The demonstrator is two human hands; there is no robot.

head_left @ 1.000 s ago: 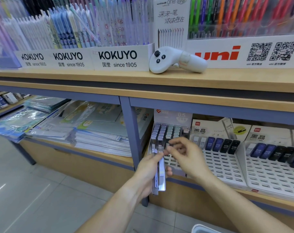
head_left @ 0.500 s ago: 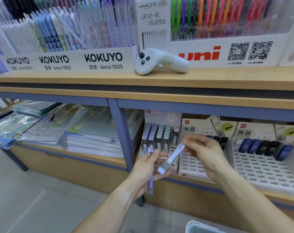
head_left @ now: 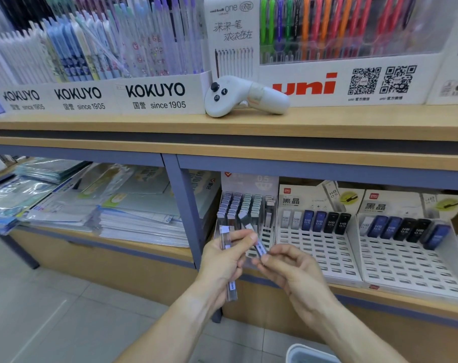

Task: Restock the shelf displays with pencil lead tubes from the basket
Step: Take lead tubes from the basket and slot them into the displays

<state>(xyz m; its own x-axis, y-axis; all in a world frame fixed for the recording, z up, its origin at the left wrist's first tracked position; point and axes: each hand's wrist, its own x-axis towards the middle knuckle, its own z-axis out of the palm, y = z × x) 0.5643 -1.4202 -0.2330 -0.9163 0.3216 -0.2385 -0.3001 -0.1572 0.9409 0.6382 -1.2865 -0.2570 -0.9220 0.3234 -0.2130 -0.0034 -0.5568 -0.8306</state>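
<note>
In the head view, a small bundle of clear, slim plastic pencil lead tubes point(head_left: 229, 260) is gripped upright in the left hand point(head_left: 222, 263), with the fingers curled round the tubes and the lower ends sticking out below the palm. One further clear tube with a dark label point(head_left: 259, 248) is pinched at its lower end between the thumb and fingertips of the right hand point(head_left: 290, 271); it is tilted, and its upper end is touched by the left fingertips. Both hands are held in front of the lower wooden shelf point(head_left: 379, 292), just before a narrow display rack of grey-capped tubes point(head_left: 244, 205). To its right, two white slotted display trays point(head_left: 314, 247) with a back row of grey, blue and black lead cases are seen. A white hand controller point(head_left: 238, 96) is laid on the upper shelf. The pale rim of a basket point(head_left: 311, 353) is visible at the bottom edge.
</note>
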